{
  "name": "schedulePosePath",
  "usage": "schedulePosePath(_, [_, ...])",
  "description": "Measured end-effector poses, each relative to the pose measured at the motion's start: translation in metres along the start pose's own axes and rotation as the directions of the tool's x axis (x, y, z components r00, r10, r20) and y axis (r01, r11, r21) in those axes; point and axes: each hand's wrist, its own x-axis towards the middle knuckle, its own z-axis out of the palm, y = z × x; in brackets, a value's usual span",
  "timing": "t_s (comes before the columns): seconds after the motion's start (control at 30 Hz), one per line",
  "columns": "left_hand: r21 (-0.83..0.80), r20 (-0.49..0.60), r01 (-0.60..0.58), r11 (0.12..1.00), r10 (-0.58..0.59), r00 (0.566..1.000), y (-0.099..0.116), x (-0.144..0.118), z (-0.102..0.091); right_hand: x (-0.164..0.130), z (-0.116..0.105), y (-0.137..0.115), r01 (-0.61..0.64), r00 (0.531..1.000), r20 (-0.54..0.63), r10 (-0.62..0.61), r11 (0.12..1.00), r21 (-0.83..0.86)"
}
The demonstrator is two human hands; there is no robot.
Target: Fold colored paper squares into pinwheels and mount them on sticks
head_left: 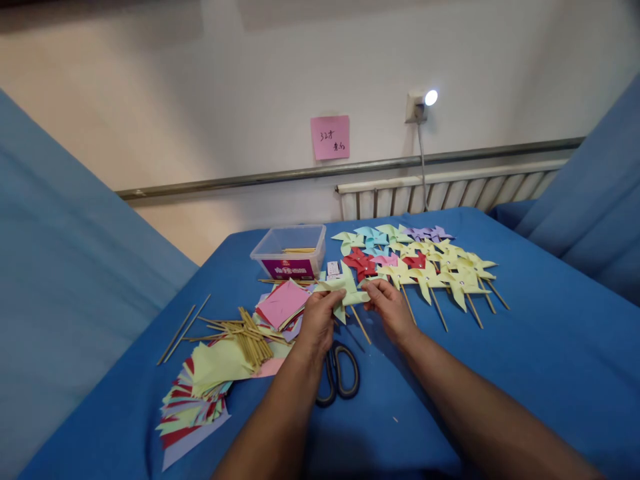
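A pale green paper pinwheel (349,287) on a thin wooden stick is held up between both hands, over the blue-covered table. My left hand (320,317) pinches its left side, thumb on top. On the other side, my right hand (387,303) has its fingertips closed on a right-hand blade. The stick slants down to the right below the paper. Just under my hands lie scissors (345,370) with dark handles, their blades partly hidden. A small white box (333,269) stands behind the pinwheel.
Finished-looking pinwheels (423,273) in several colours cover the back right. Left of my hands are wooden sticks (253,337), pink paper squares (284,303) and a fanned paper stack (195,407). A clear plastic tub (290,243) holds more sticks. Two sticks (184,330) lie farther left.
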Motion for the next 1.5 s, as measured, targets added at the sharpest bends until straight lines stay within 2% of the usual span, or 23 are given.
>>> schedulePosePath(0.23, [0.057,0.088,0.068,0.996,-0.073,0.993,-0.005,0.001,-0.003,0.002,0.0,0.004,-0.026,0.999,0.025,0.025,0.999,0.039])
schedulePosePath(0.37, [0.06,0.068,0.066,0.996,-0.07,0.995,-0.006,0.003,-0.003,0.003,-0.001,0.005,-0.052,0.999,0.0,0.052,0.998,0.045])
schedulePosePath(0.5, [0.108,0.028,0.074,0.991,-0.077,0.997,-0.005,0.001,0.0,0.002,0.0,0.005,-0.134,0.989,0.07,0.132,0.99,0.031])
schedulePosePath(0.6, [0.189,0.009,0.079,0.979,-0.083,0.997,-0.006,-0.002,0.0,0.0,0.001,0.005,-0.139,0.984,0.118,0.135,0.99,0.027])
schedulePosePath(0.67, [0.22,0.038,0.087,0.972,-0.098,0.994,-0.007,-0.002,-0.001,0.0,0.0,0.005,-0.146,0.981,0.136,0.137,0.988,0.054])
schedulePosePath(0.73, [0.205,0.103,0.102,0.973,-0.125,0.987,-0.007,-0.002,-0.003,0.001,-0.001,0.004,-0.16,0.979,0.14,0.147,0.983,0.086])
schedulePosePath(0.83, [0.095,0.182,0.129,0.987,-0.144,0.973,-0.004,-0.001,-0.006,0.002,-0.002,0.0,-0.183,0.978,0.118,0.169,0.976,0.118])
schedulePosePath(0.97, [-0.045,0.209,0.188,0.981,-0.175,0.962,0.002,-0.001,-0.005,0.001,-0.002,-0.008,-0.237,0.969,0.104,0.222,0.958,0.163])
schedulePosePath(1.23, [0.031,0.231,0.195,0.98,-0.197,0.953,0.003,-0.004,-0.002,-0.001,0.0,-0.014,-0.252,0.964,0.134,0.229,0.95,0.186])
schedulePosePath(1.5, [-0.024,0.239,0.218,0.976,-0.206,0.949,0.003,-0.004,-0.001,-0.001,-0.001,-0.012,-0.245,0.966,0.127,0.224,0.951,0.187])
